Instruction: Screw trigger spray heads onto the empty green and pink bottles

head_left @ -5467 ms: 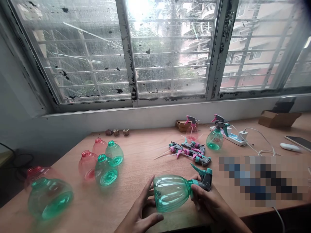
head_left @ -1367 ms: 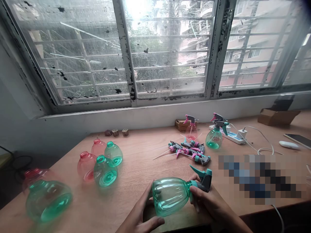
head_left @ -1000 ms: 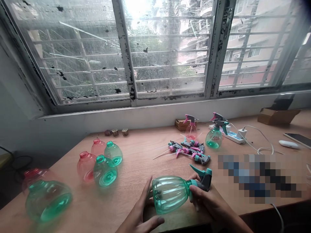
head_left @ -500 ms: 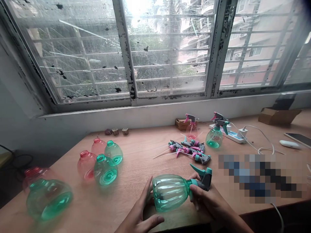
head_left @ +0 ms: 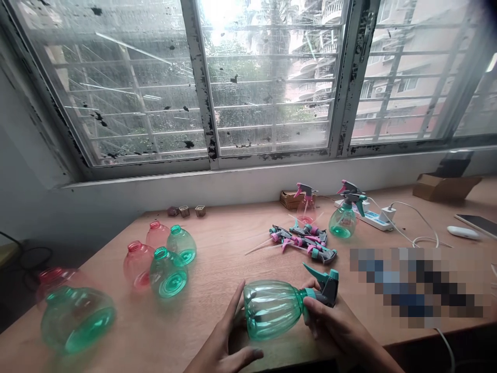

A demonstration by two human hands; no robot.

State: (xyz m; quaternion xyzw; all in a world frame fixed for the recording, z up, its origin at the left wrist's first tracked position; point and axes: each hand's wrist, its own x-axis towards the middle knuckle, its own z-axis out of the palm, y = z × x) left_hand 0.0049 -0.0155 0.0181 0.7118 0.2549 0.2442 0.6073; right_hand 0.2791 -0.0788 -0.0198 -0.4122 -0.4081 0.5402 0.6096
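Observation:
Both my hands hold a clear green plastic spray bottle (head_left: 272, 311) lying on its side just above the wooden table, its base to the left. My left hand (head_left: 229, 336) cups the base end. My right hand (head_left: 334, 331) wraps the neck, just below the grey and teal trigger head (head_left: 326, 286). To the left stand several unfitted green bottles (head_left: 169, 274) and pink bottles (head_left: 137, 264). Loose spray heads (head_left: 303, 242) lie in a pile ahead of my right hand, and fitted green (head_left: 342, 221) and pink (head_left: 306, 210) spray bottles stand behind them.
A power strip (head_left: 373, 218) with white cables, a cardboard box (head_left: 446, 187), a white mouse (head_left: 462, 232) and a phone (head_left: 477, 225) lie at the far right. Small cube-shaped pots (head_left: 185, 211) sit near the window ledge. A pixelated patch (head_left: 415, 285) hides part of the table.
The bottle stays in both hands, with only a slight change in tilt. The whole view has shifted a little as my head moved.

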